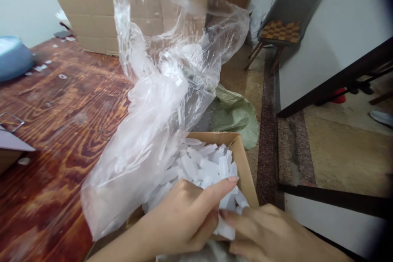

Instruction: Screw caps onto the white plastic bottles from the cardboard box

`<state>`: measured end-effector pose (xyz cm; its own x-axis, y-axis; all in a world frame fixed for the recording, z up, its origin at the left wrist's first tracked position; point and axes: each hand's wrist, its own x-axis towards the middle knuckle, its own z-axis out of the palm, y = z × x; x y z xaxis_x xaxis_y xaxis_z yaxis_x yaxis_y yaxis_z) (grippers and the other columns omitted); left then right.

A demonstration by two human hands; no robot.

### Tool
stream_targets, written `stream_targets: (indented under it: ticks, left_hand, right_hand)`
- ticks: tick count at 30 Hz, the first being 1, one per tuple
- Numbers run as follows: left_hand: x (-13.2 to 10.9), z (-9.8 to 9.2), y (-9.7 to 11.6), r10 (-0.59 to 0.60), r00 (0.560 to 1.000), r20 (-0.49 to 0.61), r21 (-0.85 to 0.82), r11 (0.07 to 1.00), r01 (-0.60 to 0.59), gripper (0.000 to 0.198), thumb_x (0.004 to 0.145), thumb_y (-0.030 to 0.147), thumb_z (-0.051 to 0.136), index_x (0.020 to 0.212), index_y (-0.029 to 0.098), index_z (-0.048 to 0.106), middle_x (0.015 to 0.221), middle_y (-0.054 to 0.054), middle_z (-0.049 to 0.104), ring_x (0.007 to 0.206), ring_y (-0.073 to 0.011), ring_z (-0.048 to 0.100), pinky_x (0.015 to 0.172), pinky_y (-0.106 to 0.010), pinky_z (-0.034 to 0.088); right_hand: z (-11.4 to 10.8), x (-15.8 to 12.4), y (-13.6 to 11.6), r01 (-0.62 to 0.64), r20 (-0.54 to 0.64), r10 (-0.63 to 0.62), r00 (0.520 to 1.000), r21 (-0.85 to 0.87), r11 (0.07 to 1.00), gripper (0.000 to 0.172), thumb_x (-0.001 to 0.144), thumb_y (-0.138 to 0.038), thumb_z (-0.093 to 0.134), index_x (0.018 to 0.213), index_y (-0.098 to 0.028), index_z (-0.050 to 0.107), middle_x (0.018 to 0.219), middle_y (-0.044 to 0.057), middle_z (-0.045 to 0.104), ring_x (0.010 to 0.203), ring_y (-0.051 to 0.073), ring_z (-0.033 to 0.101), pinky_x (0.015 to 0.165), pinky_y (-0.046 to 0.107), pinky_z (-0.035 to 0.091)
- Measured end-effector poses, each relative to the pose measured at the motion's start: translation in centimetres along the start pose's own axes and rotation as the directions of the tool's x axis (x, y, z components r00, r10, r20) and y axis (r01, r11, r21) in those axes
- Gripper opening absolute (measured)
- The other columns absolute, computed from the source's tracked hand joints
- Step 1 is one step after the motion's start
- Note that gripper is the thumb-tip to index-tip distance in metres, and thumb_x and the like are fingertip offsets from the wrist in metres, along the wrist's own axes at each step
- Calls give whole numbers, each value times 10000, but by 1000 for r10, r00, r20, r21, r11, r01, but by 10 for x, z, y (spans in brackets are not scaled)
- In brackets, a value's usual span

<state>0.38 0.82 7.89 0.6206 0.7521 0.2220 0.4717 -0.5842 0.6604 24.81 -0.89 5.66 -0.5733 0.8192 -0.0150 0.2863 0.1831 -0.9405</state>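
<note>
Blue container (15, 61): at the far left edge, blurred.
White scraps (39, 68): scattered near the blue container.
Table (76, 98): reddish brown, glossy, strongly wood-grained.
Large cardboard box (92, 28): standing at the back.
Clear plastic bag (132, 151): crumpled, bulging up in front of the large cardboard box, hanging over the small box's left side.
Small box (247, 168): open, at lower centre.
White pieces (208, 168): heaped loosely inside the small box.
Green sack (239, 118): slumped just behind the small box.
Chair (299, 0): grey, against the wall, with a checkered seat.
Left hand (193, 217): over the white pieces, back upward, thumb stretched right, other fingers curled; cannot tell whether clamped on anything.
Right hand (264, 233): reaching in leftward, blurred, fingers bent beside a white piece; cannot tell whether gripping.
</note>
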Motion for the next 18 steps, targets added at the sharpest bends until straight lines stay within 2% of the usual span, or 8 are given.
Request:
stream_targets:
  ticks: [3, 6, 9, 11, 12, 13, 15, 18]
  left_hand:
    - [3, 1, 2, -24, 999, 37, -10, 1000, 24, 625, 866, 87, 353, 1452, 246, 203, 720, 31, 675, 549, -157, 593, 522, -252, 433]
    - [9, 4, 9, -125, 989, 80, -28, 991, 128, 564, 899, 100, 344, 1428, 263, 234, 684, 50, 659, 522, -149, 571, 500, -242, 419]
    - [19, 10, 15, -94, 995, 32, -33, 995, 95, 495, 919, 104, 343, 1390, 237, 270, 711, 39, 663, 532, -135, 572, 502, -232, 412]
    - [29, 13, 14, 14, 999, -33, 11, 1000, -14, 490, 924, 98, 341, 1397, 176, 241, 699, 29, 650, 519, -129, 559, 490, -231, 389]
    - [37, 14, 10, 63, 996, -59, 60, 996, -60, 491, 930, 95, 338, 1405, 150, 225, 684, 30, 637, 508, -125, 547, 484, -229, 376]
    - [47, 15, 4, 85, 993, -77, 131, 989, -75, 479, 940, 97, 330, 1406, 134, 226, 670, 32, 622, 501, -123, 535, 481, -228, 365]
    - [71, 13, -12, 25, 992, -123, 318, 948, 16, 412, 968, 130, 313, 1380, 138, 297, 684, 19, 615, 534, -132, 547, 504, -234, 373]
    - [106, 9, -37, -195, 952, -238, 547, 783, 297, 316, 1011, 215, 305, 1287, 153, 449, 888, -66, 657, 805, -210, 626, 650, -302, 441]
  right_hand:
    - [-2, 2, -7, 226, 95, -205, 974, -384, 895, 442, 829, -378, 735, 1252, -328, 614, 923, 12, 777, 711, 193, 707, 610, 257, 541]
    - [0, 2, -15, 293, 46, -312, 949, -491, 820, 344, 881, -327, 672, 1220, -292, 627, 838, 32, 773, 656, 203, 703, 617, 279, 555]
    - [6, 2, -16, 149, -103, -193, 976, -338, 929, 225, 889, -274, 636, 1110, -299, 673, 816, 22, 757, 672, 193, 698, 695, 294, 562]
    - [12, 4, -12, -43, -270, 11, 963, -113, 993, 207, 887, -322, 633, 1087, -288, 673, 796, 14, 735, 653, 172, 679, 667, 277, 554]
    - [15, 6, -10, -142, -328, 154, 932, 61, 988, 241, 893, -371, 623, 1113, -279, 657, 742, 2, 708, 583, 150, 647, 591, 257, 539]
    - [17, 8, -9, -228, -334, 312, 889, 266, 936, 298, 897, -425, 613, 1151, -270, 632, 674, -18, 664, 502, 127, 596, 496, 231, 502]
    - [20, 11, -7, -318, -212, 571, 793, 656, 685, 399, 887, -512, 606, 1185, -246, 597, 582, -62, 560, 378, 80, 463, 358, 179, 379]
    - [21, 10, -6, -294, 1, 692, 721, 906, 305, 378, 817, -520, 694, 1020, -204, 647, 637, -52, 562, 380, 45, 440, 338, 146, 322]
